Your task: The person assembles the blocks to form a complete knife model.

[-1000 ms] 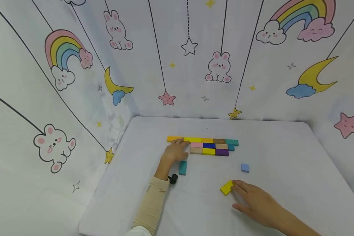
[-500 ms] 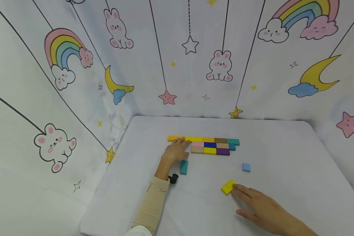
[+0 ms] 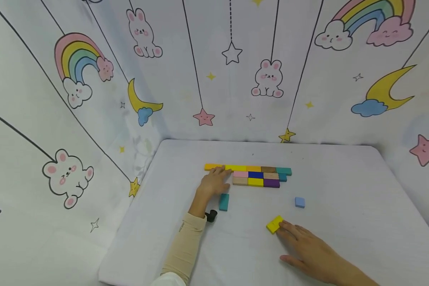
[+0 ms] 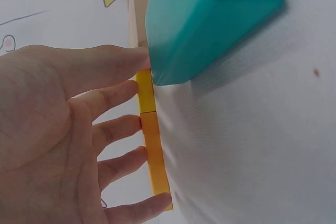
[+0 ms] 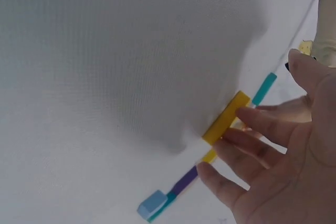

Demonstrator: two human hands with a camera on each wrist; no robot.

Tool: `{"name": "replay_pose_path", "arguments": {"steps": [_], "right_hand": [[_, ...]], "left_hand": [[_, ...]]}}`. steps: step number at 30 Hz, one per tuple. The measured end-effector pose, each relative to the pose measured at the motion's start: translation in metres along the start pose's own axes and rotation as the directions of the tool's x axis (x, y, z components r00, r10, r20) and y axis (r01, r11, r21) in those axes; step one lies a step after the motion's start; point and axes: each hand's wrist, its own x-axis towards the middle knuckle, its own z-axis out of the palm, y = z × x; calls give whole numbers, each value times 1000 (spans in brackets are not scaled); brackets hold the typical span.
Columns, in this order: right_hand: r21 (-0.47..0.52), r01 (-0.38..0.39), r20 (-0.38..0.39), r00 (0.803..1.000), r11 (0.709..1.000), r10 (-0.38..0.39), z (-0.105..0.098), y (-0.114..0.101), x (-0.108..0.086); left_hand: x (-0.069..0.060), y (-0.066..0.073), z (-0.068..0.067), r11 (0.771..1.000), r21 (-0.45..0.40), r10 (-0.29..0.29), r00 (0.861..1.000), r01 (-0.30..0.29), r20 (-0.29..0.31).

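Observation:
My left hand [image 3: 211,184] rests at the left end of rows of coloured wooden blocks. Its spread fingers touch the back row, on a yellow block [image 4: 146,92] and an orange block [image 4: 156,156] in the left wrist view. Just below that hand lies a loose teal block [image 3: 223,202], large in the left wrist view. With its fingers extended, my right hand [image 3: 309,252] touches a loose yellow block [image 3: 273,225] on the table, thumb held apart. In the right wrist view, fingertips meet the side of this yellow block [image 5: 226,119].
The rows hold pink, dark blue [image 3: 255,174], tan, brown and purple [image 3: 271,183] blocks. A small light blue block [image 3: 300,202] lies right of them. A small black device [image 3: 211,215] sits at the left wrist. Patterned cloth walls surround the white table [image 3: 343,190].
My right hand shifts a little left, and the loose yellow block moves slightly left with it. The left hand keeps its place. The head view drifts slightly.

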Motion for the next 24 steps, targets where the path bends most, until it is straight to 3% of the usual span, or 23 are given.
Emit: {"name": "replay_pose_path", "arguments": {"steps": [5,13,19,24], "right_hand": [[-26,51,-13,999,998,-52,-1,-4,9],[29,-3,9,1000,1000,3,-12,-5,20],[22,12,-37,999,1000,-11,-12,-6,23],[6,13,-30,999,1000,-12,-8,-8,28]], "left_hand": [[2,-3,4,1000,11,17,1000,-17,-18],[3,-3,4,1000,19,14,1000,-13,-17],[2,-1,1,1000,15,8,1000,-8,-17],[1,-1,2,1000,17,4,1000,-3,-18]]}}
